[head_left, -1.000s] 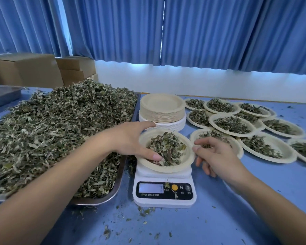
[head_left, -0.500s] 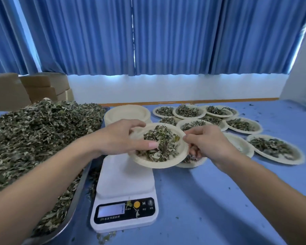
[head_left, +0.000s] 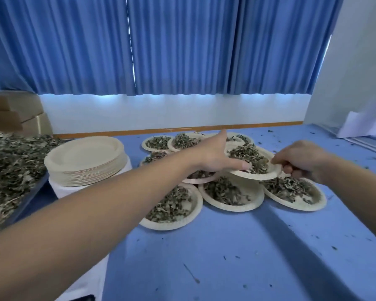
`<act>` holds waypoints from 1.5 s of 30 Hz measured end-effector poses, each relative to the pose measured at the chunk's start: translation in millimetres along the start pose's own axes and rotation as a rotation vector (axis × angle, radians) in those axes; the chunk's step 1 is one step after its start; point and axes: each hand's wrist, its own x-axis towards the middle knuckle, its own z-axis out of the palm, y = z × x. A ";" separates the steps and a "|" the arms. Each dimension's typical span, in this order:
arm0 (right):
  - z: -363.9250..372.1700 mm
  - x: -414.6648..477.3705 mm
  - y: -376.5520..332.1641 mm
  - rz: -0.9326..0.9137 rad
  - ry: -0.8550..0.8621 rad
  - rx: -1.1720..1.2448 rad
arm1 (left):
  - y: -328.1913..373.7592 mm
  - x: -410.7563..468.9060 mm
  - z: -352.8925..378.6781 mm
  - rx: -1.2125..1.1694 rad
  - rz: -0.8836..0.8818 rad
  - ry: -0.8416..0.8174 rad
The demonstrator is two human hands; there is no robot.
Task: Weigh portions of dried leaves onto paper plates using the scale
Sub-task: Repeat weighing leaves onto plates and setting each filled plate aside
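Swung my loaded plate point(head_left: 258, 175) out over the filled plates point(head_left: 234, 209), left hand point(head_left: 214, 157) thumb-pinching one rim, right hand point(head_left: 300, 159) pinching the other with curled fingers.

No words or numbers can be read here. The top paper plate point(head_left: 256, 176) is plain, with no writing.
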 end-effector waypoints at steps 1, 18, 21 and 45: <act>-4.0 10.5 3.9 0.021 0.015 -0.006 | 0.7 13.5 5.0 -0.007 -0.009 -0.028; 19.3 94.8 24.9 0.029 0.184 -0.494 | -22.5 89.7 33.8 0.076 -0.077 -0.217; 31.1 75.5 19.8 -0.146 0.363 -0.755 | -23.8 78.9 23.2 0.145 -0.020 -0.148; 282.1 -91.8 -173.2 -1.134 -0.262 -0.643 | -197.4 -186.1 -143.8 0.310 -0.139 0.238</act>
